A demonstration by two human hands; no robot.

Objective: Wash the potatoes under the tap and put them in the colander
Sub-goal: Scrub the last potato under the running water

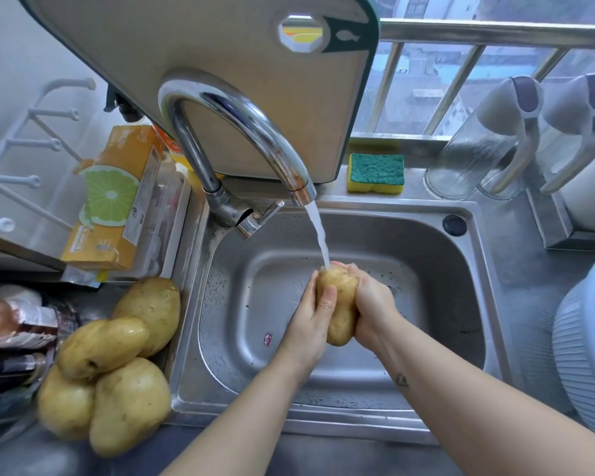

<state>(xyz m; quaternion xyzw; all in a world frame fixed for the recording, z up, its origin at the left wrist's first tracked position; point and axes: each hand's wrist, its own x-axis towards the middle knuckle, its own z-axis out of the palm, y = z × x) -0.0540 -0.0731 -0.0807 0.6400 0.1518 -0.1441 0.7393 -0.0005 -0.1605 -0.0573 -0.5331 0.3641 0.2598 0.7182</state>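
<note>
A long yellow potato point(340, 316) is held upright over the steel sink point(474, 304), its top end in the water stream point(318, 235) running from the curved chrome tap point(241, 121). My left hand point(311, 317) grips its left side, thumb across the front. My right hand point(371, 300) wraps its right side and top. Several dry potatoes point(117, 359) lie piled on the counter left of the sink. The grey ribbed colander point(584, 345) stands at the right edge, partly cut off.
A cutting board point(203, 46) leans behind the tap. A green and yellow sponge point(375, 173) sits on the sink's back ledge. Two clear jugs point(488, 146) stand back right. A yellow box point(114, 201) and packets crowd the left counter.
</note>
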